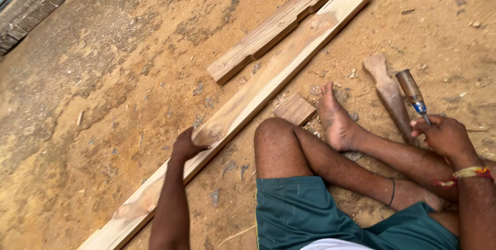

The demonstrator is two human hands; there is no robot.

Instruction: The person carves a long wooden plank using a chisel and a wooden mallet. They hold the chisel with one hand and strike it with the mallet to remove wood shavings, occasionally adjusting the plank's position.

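The left hand's fingers are curled down over the near edge of a long plank, gripping it about a third of the way up from its near end; the fingertips are hidden behind the hand, so how tightly they close cannot be told. The wrist is bent slightly, and the forearm runs straight back toward the camera at the bottom of the view.

The right hand's fingers are closed in a loose fist around the metal shank of a chisel, whose wooden handle points up and away to the far left, with a blue band where handle meets metal. The blade end is hidden inside the hand. A red and yellow thread band circles the wrist, and the forearm comes in from the right near corner.

The plank lies flat on the sawdust-covered floor, running diagonally from the near left to the far right. A second, shorter plank lies just beside it on its far side, touching it toward the far end. A small wood block sits against the long plank's near edge, next to the person's bare foot. A wooden mallet lies on the floor just left of the chisel, near the right hand. The person sits on the floor with legs folded, wearing green shorts.
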